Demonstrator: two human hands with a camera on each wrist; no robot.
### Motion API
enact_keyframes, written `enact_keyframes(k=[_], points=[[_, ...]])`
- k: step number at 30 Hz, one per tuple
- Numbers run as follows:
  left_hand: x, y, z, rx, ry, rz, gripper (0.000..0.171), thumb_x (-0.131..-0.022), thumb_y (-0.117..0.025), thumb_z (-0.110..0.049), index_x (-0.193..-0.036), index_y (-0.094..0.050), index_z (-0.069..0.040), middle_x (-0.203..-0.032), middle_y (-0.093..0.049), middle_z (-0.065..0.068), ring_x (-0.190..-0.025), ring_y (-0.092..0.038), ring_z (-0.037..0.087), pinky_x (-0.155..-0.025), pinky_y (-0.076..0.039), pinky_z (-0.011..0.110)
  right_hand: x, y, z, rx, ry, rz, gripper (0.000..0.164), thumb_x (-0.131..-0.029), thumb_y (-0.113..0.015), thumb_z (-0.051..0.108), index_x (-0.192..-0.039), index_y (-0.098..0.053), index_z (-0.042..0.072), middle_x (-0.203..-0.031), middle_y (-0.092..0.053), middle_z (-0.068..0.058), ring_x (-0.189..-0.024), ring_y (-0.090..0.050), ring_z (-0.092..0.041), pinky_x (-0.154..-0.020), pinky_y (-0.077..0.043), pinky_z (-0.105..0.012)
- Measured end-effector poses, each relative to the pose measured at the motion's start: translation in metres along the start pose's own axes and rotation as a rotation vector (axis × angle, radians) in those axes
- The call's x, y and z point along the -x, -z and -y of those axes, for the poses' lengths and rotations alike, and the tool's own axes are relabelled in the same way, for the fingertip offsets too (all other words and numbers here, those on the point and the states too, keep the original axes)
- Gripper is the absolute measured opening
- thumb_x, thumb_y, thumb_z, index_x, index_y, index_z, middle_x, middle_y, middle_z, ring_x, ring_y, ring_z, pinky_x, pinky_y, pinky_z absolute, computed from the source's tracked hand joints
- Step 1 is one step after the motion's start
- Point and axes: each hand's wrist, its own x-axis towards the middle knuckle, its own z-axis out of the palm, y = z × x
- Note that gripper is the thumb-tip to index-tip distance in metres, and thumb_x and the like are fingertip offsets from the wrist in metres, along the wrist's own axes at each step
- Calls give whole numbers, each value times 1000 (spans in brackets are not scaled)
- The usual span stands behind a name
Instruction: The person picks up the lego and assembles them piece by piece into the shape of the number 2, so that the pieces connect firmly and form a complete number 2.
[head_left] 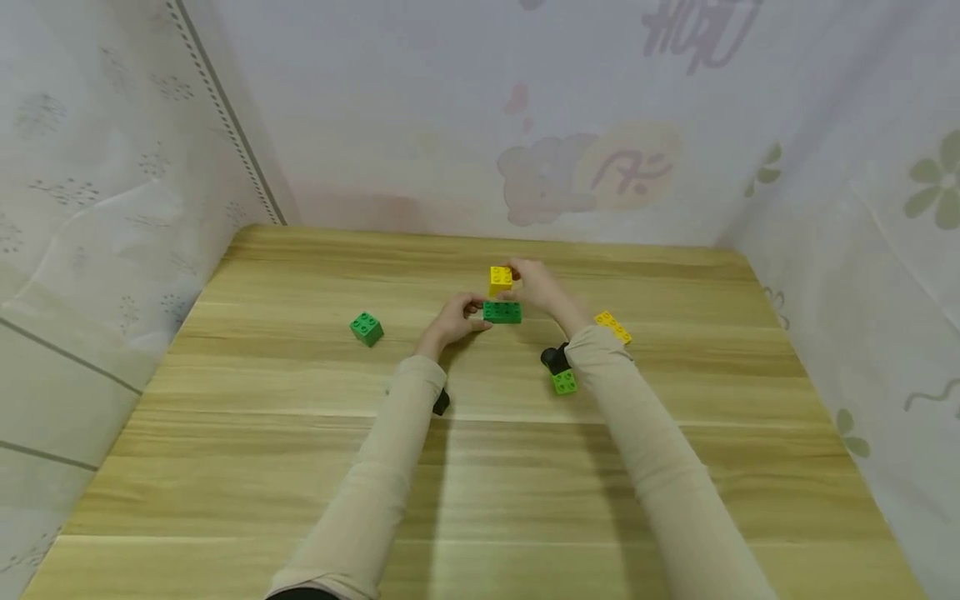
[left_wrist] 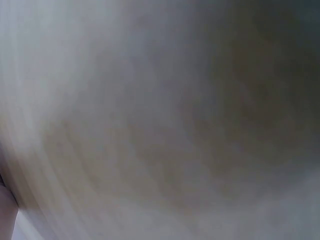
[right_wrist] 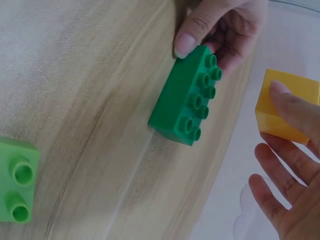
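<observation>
At one end of a long dark green brick (head_left: 502,312) my left hand (head_left: 456,318) pinches it between thumb and fingers, its studs facing up. Just beyond it, my right hand (head_left: 536,283) holds a square yellow brick (head_left: 500,279) by its sides. In the right wrist view the thumb presses one face of the yellow brick (right_wrist: 286,112) while other fingers spread away from it. That view also shows a gap between it and the long green brick (right_wrist: 182,97). The left wrist view is mostly blurred wood, with a sliver of skin at lower left.
A square green brick (head_left: 367,329) lies to the left on the wooden table (head_left: 300,483). At right are a light green brick (head_left: 565,382) and a long yellow brick (head_left: 613,327), the latter partly behind the right sleeve. Patterned cloth (head_left: 420,108) surrounds the table's back and sides.
</observation>
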Motion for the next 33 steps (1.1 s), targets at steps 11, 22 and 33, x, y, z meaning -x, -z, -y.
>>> enact_keyframes(k=[11, 22, 33], points=[[1, 0, 0, -2, -2, 14, 48, -86, -62, -12, -129, -45, 0, -127, -45, 16, -119, -42, 28, -105, -35, 38, -2, -11, -2, -24, -2, 9, 51, -85, -65, 20, -129, -46, 2, -124, -54, -17, -115, -50, -31, -99, -41, -42], [1, 1, 0, 41, 37, 20, 50, -86, -63, -12, -130, -43, -2, -132, -42, 14, -121, -40, 27, -106, -34, 38, -5, -19, -4, -35, -15, 36, 50, -83, -67, 18, -126, -50, 1, -120, -57, -16, -112, -53, -28, -98, -43, -40], [2, 1, -1, 47, 39, 21, 49, -86, -62, -12, -130, -43, -2, -133, -40, 13, -121, -39, 28, -107, -34, 38, -4, -25, -7, -48, -9, 46, 50, -83, -66, 19, -128, -49, 3, -123, -55, -14, -114, -51, -28, -98, -43, -40]])
